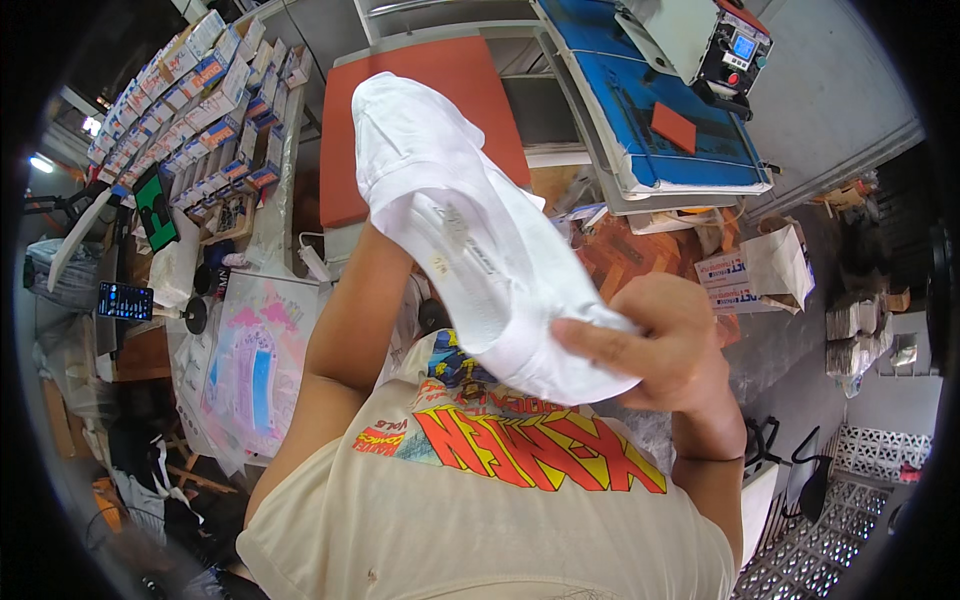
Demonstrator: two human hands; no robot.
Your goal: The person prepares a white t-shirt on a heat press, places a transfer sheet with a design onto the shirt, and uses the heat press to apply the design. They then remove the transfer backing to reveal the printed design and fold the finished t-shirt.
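Note:
A bunched white T-shirt (pixel 540 265) is held up in front of me. Its stretched neck opening faces me and shows small dark and yellowish printed marks on the inner cloth. My right hand (pixel 655 345) is closed on the lower right end, thumb lying over the fabric. From the lower left my left forearm (pixel 350 310) rises behind the shirt. The cloth covers my left hand, so its fingers are hidden. An orange-red flat pad (pixel 350 140) is behind the shirt's upper end.
At the far right a press with a control box (pixel 738 50) stands by a blue-topped table (pixel 620 90), where an orange pad (pixel 673 128) lies. Small boxes (pixel 190 90) are stacked at the far left. A colour-stained board (pixel 250 360) lies left, near a lit phone (pixel 126 300). Right stands an open carton (pixel 760 270).

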